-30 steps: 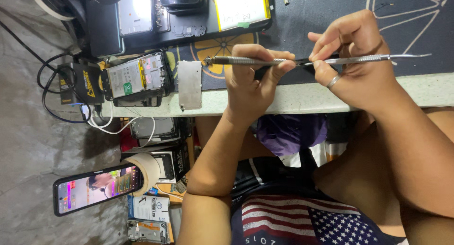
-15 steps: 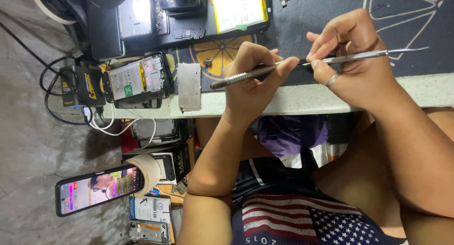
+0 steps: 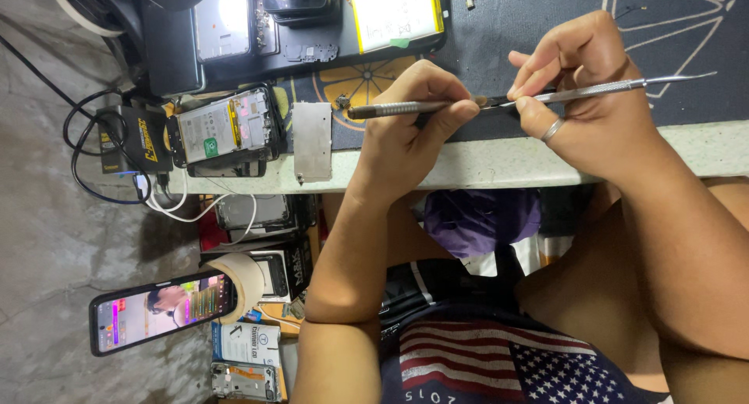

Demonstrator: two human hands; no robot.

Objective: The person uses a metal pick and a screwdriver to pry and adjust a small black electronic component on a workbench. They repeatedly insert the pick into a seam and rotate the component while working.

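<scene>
Leveled screwdriver [image 3: 398,108], slim, grey, knurled

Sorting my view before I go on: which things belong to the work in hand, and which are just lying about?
In hand: left hand gripping knurled metal tool; right hand gripping thin metal probe; dark mat under them.
Lying about: opened phone; metal plate; lit phone; black charger box.

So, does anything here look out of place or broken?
A phone lies opened, insides bare, at the table's left end. Beside it a loose metal plate overhangs the edge and could slip off. The tools in the left hand and right hand look sound.
</scene>
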